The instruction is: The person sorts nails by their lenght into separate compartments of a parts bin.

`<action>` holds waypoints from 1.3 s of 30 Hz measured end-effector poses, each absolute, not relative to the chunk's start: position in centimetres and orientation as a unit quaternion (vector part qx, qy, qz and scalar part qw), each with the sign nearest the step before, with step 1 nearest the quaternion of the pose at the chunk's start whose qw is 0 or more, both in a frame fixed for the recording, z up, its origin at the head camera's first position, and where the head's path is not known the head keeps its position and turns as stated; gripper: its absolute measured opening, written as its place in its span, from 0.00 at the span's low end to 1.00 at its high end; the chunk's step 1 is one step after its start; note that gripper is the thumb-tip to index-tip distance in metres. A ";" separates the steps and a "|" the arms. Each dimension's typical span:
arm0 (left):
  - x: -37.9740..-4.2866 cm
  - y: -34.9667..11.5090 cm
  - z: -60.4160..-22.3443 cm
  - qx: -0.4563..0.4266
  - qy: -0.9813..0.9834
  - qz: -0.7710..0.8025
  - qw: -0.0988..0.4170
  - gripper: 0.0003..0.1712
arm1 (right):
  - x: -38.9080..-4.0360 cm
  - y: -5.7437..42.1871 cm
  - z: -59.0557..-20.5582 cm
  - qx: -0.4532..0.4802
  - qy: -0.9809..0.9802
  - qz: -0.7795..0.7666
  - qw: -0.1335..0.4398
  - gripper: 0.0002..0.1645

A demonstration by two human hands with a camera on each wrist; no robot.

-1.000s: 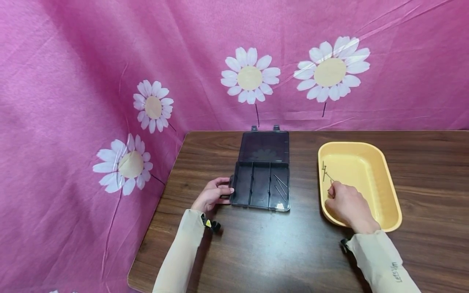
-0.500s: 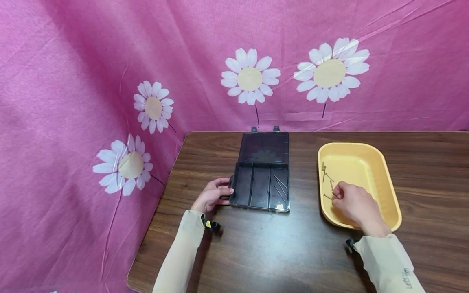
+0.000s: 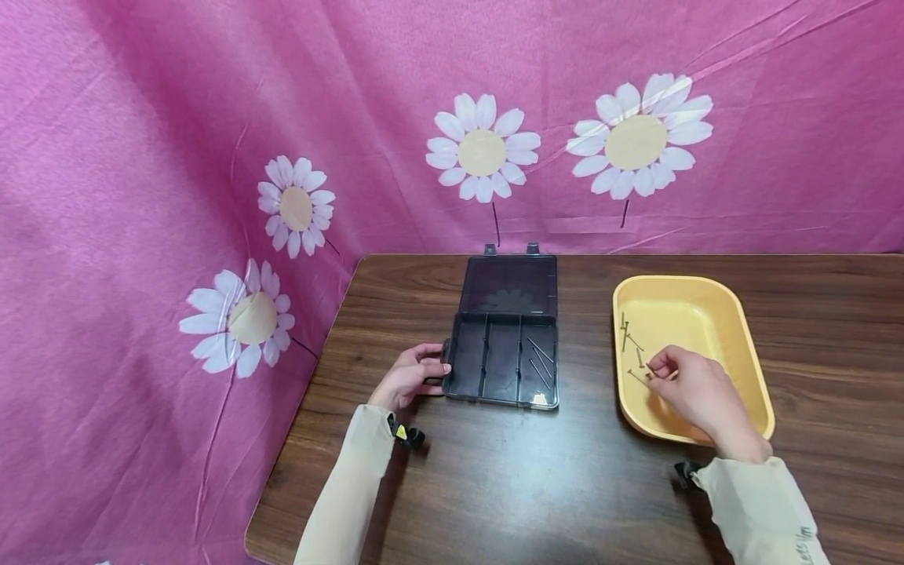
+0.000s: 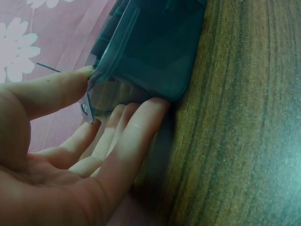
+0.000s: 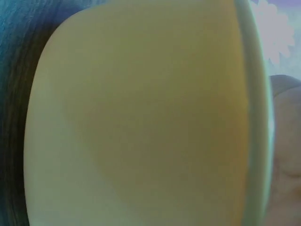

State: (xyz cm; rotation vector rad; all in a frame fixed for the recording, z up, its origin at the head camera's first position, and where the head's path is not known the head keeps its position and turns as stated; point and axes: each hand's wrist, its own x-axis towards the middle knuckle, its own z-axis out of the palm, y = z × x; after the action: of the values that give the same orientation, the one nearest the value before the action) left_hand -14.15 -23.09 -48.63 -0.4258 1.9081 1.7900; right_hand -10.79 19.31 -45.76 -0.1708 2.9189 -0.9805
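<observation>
My left hand grips the left edge of a dark see-through organizer box, its thumb on the rim and its fingers against the side and bottom edge. In the left wrist view the box fills the upper middle. Its lid lies folded back. Several thin nails lie in the right compartment. My right hand is inside the yellow basin, thumb and forefinger pinching what looks like a nail, mostly hidden. Several nails lie near the basin's left wall; threads cannot be made out.
Both containers stand on a brown wood-grain table. A pink cloth with daisies hangs behind and to the left. In the right wrist view the basin's outer wall blocks most of the work.
The right hand has drawn back to the right and nearer inside the basin. More nails now show by the left wall, some shifted or uncovered. The left hand and box have stayed put.
</observation>
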 end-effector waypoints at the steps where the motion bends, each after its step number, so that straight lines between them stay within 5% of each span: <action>1: -14.2 -23.1 -48.7 -0.155 0.698 0.655 0.243 0.32 | -10.8 19.3 -45.7 -0.056 0.945 -0.321 0.024 0.06; 18: -14.1 -23.1 -48.8 -0.159 0.697 0.658 0.236 0.31 | -10.8 19.4 -44.0 -0.038 0.913 -0.395 -0.096 0.10; 39: -14.2 -23.1 -48.4 -0.168 0.700 0.648 0.248 0.32 | -10.9 18.1 -41.7 -0.014 0.834 -0.537 -0.125 0.09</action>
State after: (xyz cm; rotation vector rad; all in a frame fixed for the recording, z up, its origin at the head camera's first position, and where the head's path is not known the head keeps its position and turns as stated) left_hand -14.18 -23.14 -48.39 -0.4567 1.9083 1.7674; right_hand -10.85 18.11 -41.65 -0.0492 2.8528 -1.8353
